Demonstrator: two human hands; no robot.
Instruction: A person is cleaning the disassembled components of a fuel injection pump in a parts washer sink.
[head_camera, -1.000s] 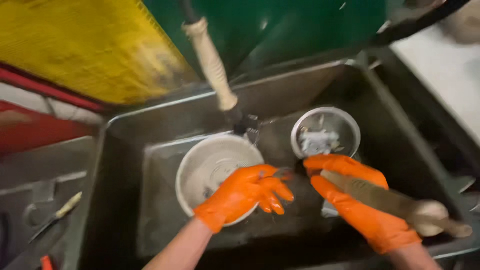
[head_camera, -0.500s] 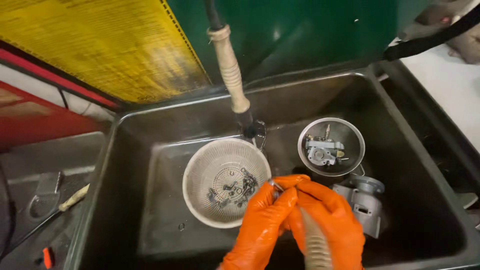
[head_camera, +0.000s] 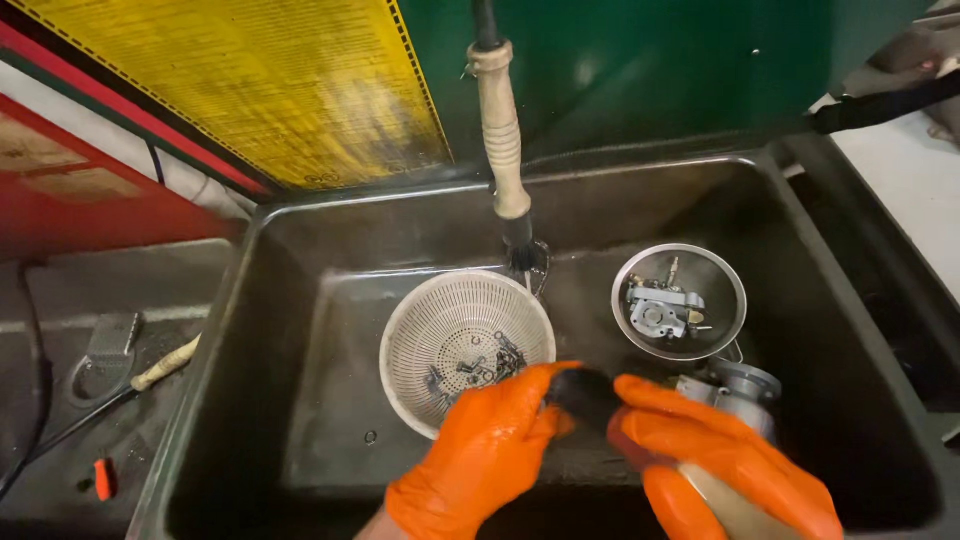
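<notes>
A repair workshop's parts-washing station: a grimy dark metal sink (head_camera: 300, 330) with a hose-fed brush (head_camera: 500, 140) at top centre, a white basket (head_camera: 420, 330) of small hardware, a steel bowl (head_camera: 722, 290) holding a carburettor (head_camera: 660, 305), orange gloves (head_camera: 480, 460) below.

Illumination moderate, apparently from above: a soft pale glare patch sits on the green panel (head_camera: 640, 70) at 12 o'clock, and thin highlights run along the sink rim (head_camera: 520, 180). Sink interior dim; the far right corner at 3 o'clock falls into deep shadow. Yellow panel (head_camera: 250, 90) at 11 o'clock evenly lit, no hotspot. White basket (head_camera: 420, 320) and metal bowl (head_camera: 720, 275) reasonably sharp. Left hand (head_camera: 480, 460) and right hand (head_camera: 720, 460), at 6 o'clock, slightly soft from closeness or motion; the dark brush head (head_camera: 585, 392) between them is smeared. Straight edges bow mildly toward the frame margins. White surface (head_camera: 910, 200) at 2 o'clock nearly overexposed.
</notes>
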